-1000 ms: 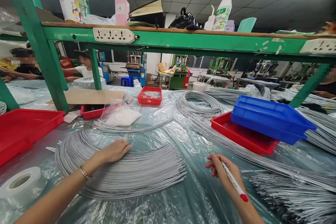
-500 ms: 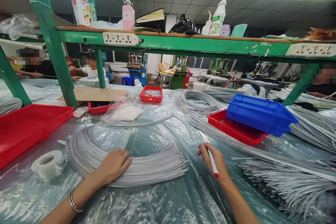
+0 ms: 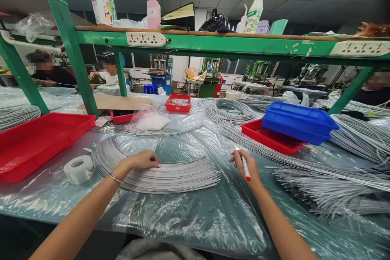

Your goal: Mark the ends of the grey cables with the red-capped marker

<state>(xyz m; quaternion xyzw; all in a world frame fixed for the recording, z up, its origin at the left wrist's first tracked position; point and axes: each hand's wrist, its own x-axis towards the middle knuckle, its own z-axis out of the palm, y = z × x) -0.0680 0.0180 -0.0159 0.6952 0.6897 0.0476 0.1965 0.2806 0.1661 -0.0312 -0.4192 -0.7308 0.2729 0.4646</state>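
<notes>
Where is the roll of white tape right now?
The roll of white tape lies on the plastic-covered table, left of the left hand, between the red tray and the grey wires.

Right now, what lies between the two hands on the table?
In the head view, the fanned ends of the grey wire bundle under the left hand, then bare plastic sheeting up to the right hand, holding a marker.

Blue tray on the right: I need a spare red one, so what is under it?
The blue tray rests tilted on a red tray. Its covered part cannot be seen.
</notes>
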